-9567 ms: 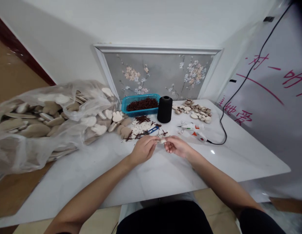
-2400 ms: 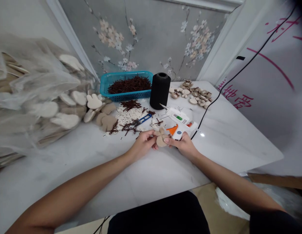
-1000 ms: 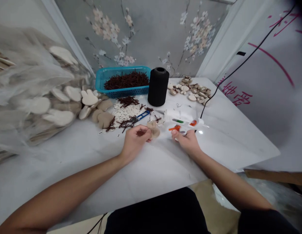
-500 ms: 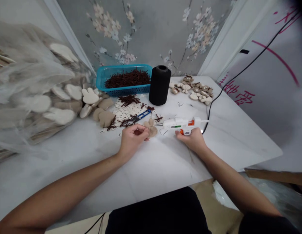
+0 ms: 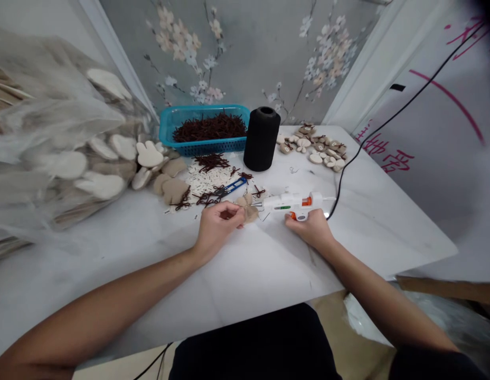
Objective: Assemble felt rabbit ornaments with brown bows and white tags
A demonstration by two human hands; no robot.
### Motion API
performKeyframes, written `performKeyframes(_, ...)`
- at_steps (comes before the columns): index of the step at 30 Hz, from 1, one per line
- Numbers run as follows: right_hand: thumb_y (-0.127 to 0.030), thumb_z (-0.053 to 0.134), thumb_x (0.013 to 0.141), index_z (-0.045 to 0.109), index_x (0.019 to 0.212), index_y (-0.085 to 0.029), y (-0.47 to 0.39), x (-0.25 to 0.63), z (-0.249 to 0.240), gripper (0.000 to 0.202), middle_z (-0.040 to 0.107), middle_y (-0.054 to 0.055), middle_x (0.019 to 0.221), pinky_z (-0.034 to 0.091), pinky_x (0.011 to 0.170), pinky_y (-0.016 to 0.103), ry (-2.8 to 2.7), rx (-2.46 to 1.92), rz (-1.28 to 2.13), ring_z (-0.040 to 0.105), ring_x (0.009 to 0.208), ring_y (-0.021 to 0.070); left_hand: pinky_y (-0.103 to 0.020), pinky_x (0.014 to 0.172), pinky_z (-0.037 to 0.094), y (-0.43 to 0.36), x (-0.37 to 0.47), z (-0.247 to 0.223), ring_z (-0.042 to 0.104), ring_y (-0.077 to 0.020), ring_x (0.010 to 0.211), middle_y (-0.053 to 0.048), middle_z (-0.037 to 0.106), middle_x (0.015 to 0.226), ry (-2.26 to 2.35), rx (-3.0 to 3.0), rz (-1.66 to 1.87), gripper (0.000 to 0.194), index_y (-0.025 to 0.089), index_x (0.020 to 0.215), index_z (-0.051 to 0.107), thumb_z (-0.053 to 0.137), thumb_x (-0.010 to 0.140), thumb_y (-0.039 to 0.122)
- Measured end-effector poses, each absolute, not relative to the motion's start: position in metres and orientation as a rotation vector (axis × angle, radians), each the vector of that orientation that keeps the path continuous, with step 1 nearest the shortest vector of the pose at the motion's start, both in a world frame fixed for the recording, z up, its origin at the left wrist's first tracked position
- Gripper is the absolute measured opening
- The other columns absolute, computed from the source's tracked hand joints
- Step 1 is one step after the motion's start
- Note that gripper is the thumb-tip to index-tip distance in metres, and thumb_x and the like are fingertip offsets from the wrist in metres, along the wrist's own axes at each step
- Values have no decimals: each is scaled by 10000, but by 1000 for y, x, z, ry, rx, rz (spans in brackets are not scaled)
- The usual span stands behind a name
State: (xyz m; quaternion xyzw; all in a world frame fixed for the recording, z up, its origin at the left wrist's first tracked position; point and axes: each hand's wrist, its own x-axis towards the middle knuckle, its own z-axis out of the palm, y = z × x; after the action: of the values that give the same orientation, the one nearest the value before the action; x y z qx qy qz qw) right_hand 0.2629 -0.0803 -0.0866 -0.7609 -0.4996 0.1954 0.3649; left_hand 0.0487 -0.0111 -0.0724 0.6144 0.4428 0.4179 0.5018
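Between the thumb and fingers of my left hand (image 5: 220,227) is a small beige rabbit-head piece (image 5: 250,212), held just above the table. My right hand (image 5: 311,228) grips a white glue gun (image 5: 286,202) by its handle, with a finger by the orange trigger. The gun's metal nozzle points left and meets the edge of the beige piece, near its ears; whether it touches I cannot tell. Behind my left hand lie a blue cutter (image 5: 234,185), a dark brown bow (image 5: 260,192) and a heap of small white tags (image 5: 203,179).
A blue basket (image 5: 164,129) of brown bows and a black thread cone (image 5: 262,140) stand at the back. Finished-looking rabbit pieces (image 5: 326,150) lie back right. A plastic bag (image 5: 50,137) of rabbit shapes fills the left. A black cable (image 5: 361,145) hangs at the right.
The view has shifted slightly. The nozzle stays close by the beige piece, and both hands keep their holds with hardly any movement.
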Motion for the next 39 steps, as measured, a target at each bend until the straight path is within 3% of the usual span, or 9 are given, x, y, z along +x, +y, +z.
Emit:
performKeyframes(15, -360, 608, 628, 308, 427, -227, -81, 262, -85, 386, 363, -36, 406, 266, 374, 237, -1237, -2019, 542, 345, 407, 91, -188, 486, 496, -10, 50, -72, 583, -92, 493, 11, 640, 593, 1075, 1479, 1001, 146, 146, 662, 665, 685, 716, 279)
performKeyframes(25, -337, 585, 641, 345, 447, -217, -79, 263, -85, 331, 433, -21, 427, 319, 417, 229, -1323, -1963, 489, 442, 452, 115, -187, 487, 537, -9, 50, -74, 598, -94, 501, 8, 649, 613, 1032, 1434, 1043, 141, 141, 670, 676, 708, 702, 274)
performKeyframes(32, -457, 630, 595, 420, 455, -195, -81, 267, -82, 364, 459, -5, 446, 335, 418, 243, -1078, -2031, 463, 454, 451, 125, -179, 417, 524, 5, 48, -82, 592, -94, 440, 33, 618, 557, 976, 1183, 1217, 124, 153, 658, 666, 723, 668, 263)
performKeyframes(39, -445, 627, 607, 437, 470, -198, -82, 265, -86, 340, 484, -7, 449, 373, 440, 240, -1205, -1934, 466, 502, 480, 142, -179, 420, 518, 5, 50, -81, 599, -98, 423, 29, 625, 562, 1029, 1184, 1179, 127, 143, 662, 660, 712, 672, 258)
